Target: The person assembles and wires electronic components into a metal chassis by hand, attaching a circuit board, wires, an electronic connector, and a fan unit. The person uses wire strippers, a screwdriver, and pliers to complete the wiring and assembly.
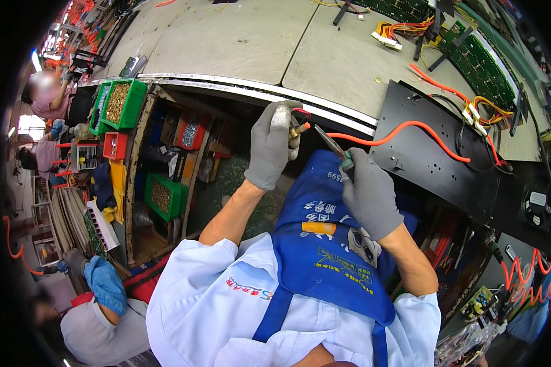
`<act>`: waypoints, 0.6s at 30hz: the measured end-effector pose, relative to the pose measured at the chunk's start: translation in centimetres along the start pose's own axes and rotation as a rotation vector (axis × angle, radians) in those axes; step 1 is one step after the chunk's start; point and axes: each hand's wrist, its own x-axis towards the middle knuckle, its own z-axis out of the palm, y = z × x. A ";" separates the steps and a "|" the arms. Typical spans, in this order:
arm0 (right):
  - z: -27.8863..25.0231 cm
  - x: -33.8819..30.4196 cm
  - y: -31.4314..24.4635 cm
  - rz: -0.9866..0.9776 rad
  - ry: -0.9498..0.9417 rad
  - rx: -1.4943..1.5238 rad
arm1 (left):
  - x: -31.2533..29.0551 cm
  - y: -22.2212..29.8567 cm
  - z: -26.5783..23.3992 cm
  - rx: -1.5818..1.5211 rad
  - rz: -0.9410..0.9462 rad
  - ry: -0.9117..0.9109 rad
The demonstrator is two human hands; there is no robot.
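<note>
My left hand (269,147), in a grey glove, is closed around a small brass fitting (298,130) with an orange end, held just off the bench's near edge. A bit of red (302,112) shows by its fingertips; what it belongs to I cannot make out. Also gloved in grey, my right hand (370,192) grips pointed pliers (330,144) with a green handle, their tip close to the fitting. An orange tube (404,126) runs from beside the pliers across a black metal panel (419,144) on the right.
Green circuit boards (480,64) and bundled coloured wires (404,29) lie on the grey bench (220,43). Below left are shelves with a green parts bin (165,197) and a red bin (191,131). A co-worker (104,318) is at the lower left. Coiled orange hose (526,281) hangs at right.
</note>
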 end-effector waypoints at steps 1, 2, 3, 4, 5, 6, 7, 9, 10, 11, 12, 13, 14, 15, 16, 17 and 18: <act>0.2 -0.1 0.1 0.006 0.002 0.003 | -0.1 0.1 0.3 -0.022 -0.030 0.007; 0.4 -0.1 0.1 0.009 0.016 0.006 | -0.2 0.0 0.4 -0.018 -0.031 0.004; 0.5 -0.2 0.1 0.013 0.031 0.009 | -0.3 0.0 0.5 -0.033 -0.044 -0.015; 0.7 -0.2 0.1 0.015 0.032 0.012 | -0.3 0.0 0.6 -0.047 -0.056 -0.032; 0.8 -0.3 0.1 0.011 0.041 0.016 | -0.5 -0.1 0.8 -0.044 -0.058 -0.036; 0.9 -0.4 0.1 0.006 0.049 0.021 | -0.7 -0.2 0.9 -0.057 -0.062 -0.030; 1.0 -0.5 0.2 0.009 0.051 0.023 | -0.8 -0.2 1.0 -0.071 -0.067 -0.024; 1.2 -0.8 0.3 -0.033 0.082 0.019 | -1.1 -0.8 1.1 -0.080 -0.036 -0.019; 1.4 -0.9 0.3 -0.031 0.084 0.021 | -1.2 -1.1 1.1 -0.091 -0.004 -0.011; 1.5 -1.0 0.3 -0.020 0.060 0.009 | -1.3 -1.2 1.2 -0.090 -0.004 -0.014; 1.6 -1.0 0.3 -0.008 0.036 -0.003 | -1.4 -1.3 1.3 -0.072 0.017 0.010; 1.6 -1.1 0.4 -0.007 0.038 -0.002 | -1.5 -1.4 1.3 -0.054 0.038 0.034; 1.7 -1.1 0.5 -0.024 0.046 0.000 | -1.7 -1.6 1.2 -0.052 0.038 0.031; 1.7 -1.1 0.7 -0.042 0.054 0.002 | -1.8 -1.8 1.1 -0.013 0.101 0.021; 1.8 -1.2 0.8 -0.041 0.055 0.004 | -2.0 -1.9 0.9 0.025 0.163 0.012; 1.8 -1.2 0.9 -0.048 0.073 0.017 | -2.1 -1.9 1.0 0.026 0.162 0.007; 1.8 -1.2 1.0 -0.055 0.091 0.031 | -2.2 -1.8 1.0 0.085 0.187 0.030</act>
